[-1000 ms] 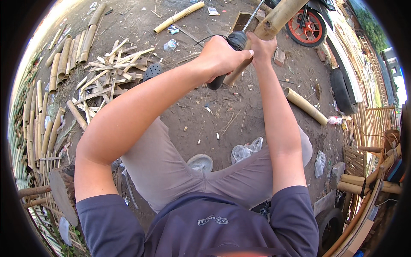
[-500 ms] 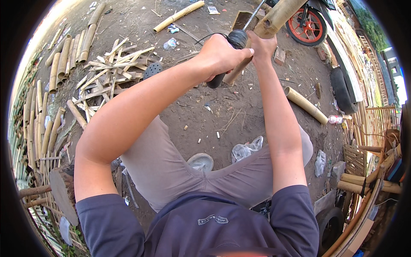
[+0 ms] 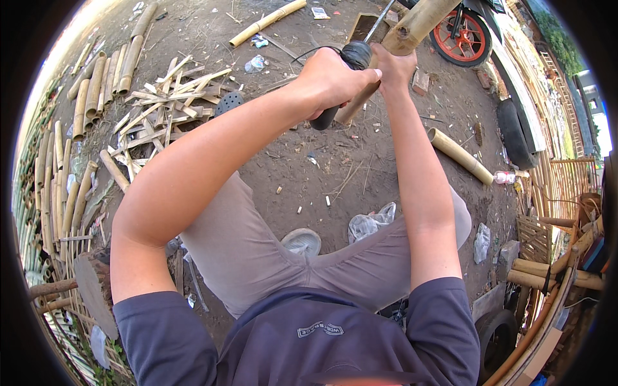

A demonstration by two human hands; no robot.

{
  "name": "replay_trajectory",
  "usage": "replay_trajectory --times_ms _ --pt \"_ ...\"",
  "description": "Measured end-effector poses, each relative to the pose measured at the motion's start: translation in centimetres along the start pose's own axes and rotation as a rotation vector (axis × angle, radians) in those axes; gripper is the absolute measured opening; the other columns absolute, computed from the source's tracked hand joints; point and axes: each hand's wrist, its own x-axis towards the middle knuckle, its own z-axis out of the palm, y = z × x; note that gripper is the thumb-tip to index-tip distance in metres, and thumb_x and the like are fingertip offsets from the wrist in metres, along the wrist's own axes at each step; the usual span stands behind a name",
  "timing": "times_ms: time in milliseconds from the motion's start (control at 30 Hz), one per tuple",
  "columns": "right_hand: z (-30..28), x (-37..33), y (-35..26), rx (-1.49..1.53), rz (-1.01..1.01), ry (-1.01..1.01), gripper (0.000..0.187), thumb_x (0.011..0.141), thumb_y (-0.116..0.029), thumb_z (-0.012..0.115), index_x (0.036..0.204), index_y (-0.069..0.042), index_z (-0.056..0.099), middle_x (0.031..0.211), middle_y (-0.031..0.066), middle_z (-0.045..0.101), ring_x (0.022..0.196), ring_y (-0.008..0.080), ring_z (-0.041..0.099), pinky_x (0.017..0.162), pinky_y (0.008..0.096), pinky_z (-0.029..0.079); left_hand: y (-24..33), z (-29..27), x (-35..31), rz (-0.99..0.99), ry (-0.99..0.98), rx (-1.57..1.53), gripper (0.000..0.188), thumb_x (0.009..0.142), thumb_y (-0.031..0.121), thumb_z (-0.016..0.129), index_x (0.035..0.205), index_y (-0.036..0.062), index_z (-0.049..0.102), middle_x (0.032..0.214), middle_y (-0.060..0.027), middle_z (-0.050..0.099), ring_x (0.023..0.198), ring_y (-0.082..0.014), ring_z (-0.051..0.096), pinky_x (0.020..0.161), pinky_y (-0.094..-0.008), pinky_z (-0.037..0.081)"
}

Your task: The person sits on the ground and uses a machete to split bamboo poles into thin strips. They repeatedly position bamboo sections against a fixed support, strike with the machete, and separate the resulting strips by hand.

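Note:
My left hand (image 3: pixel 331 77) is closed round the handle of a black corded drill (image 3: pixel 356 55). A long thin metal bit (image 3: pixel 380 22) runs from it toward the top of the view, beside a thick bamboo pole (image 3: pixel 428 22). Whether the bit touches the bamboo I cannot tell. Close to the drill, my right hand (image 3: pixel 394 64) grips the pole, its fingers partly hidden. The pole slants from the upper right down to the left, passing behind my hands, its lower end near the ground.
Split bamboo strips (image 3: pixel 170 100) lie heaped at left, near cut bamboo lengths (image 3: pixel 96 87). One bamboo piece (image 3: pixel 460 156) rests right of my knees. A motorcycle wheel (image 3: pixel 460 38) and a tyre (image 3: pixel 515 132) stand at the right. Crumpled plastic (image 3: pixel 370 224) lies between my legs.
My left hand and the drill have shifted very slightly up and to the left. My right hand keeps its grip on the pole.

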Motion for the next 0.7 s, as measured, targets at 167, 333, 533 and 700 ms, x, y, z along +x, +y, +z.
replay_trajectory --times_ms 167,333,533,700 --pt "0.0 0.0 0.1 0.002 -0.003 -0.002 0.058 0.064 -0.008 0.084 0.113 0.0 0.054 0.101 0.0085 0.064 0.092 0.0214 0.065 0.082 0.0362 0.054 0.1 0.0 0.0 0.0 0.001 0.005 0.045 0.083 0.039 0.076 0.065 0.0005 0.062 0.058 -0.0065 0.059 0.048 -0.012 0.053 0.049 -0.0298 0.045" --pt "0.3 -0.5 -0.4 0.024 -0.019 -0.025 0.058 0.064 -0.009 0.084 0.113 0.0 0.054 0.101 0.0085 0.065 0.092 0.0212 0.065 0.082 0.0362 0.054 0.2 -0.4 -0.2 -0.013 -0.025 0.028 0.044 0.084 0.039 0.076 0.065 0.0011 0.063 0.058 -0.0057 0.058 0.049 -0.0114 0.052 0.049 -0.0294 0.045" --pt "-0.4 0.4 0.5 -0.155 -0.115 0.003 0.059 0.063 -0.01 0.085 0.113 -0.001 0.055 0.1 0.0094 0.065 0.091 0.0214 0.066 0.083 0.0356 0.054 0.8 -1.2 0.3 -0.023 -0.134 -0.002 0.042 0.083 0.036 0.077 0.064 0.0018 0.061 0.06 -0.0053 0.058 0.051 -0.011 0.052 0.05 -0.0286 0.045" --pt "-1.8 1.4 0.0 -0.071 -0.094 -0.123 0.059 0.062 -0.009 0.086 0.111 -0.001 0.055 0.1 0.0118 0.066 0.092 0.0241 0.067 0.083 0.0366 0.055 1.2 -2.4 0.8 -0.047 -0.164 0.098 0.04 0.083 0.034 0.078 0.066 0.0023 0.061 0.061 -0.0044 0.057 0.051 -0.0105 0.052 0.05 -0.0279 0.047"
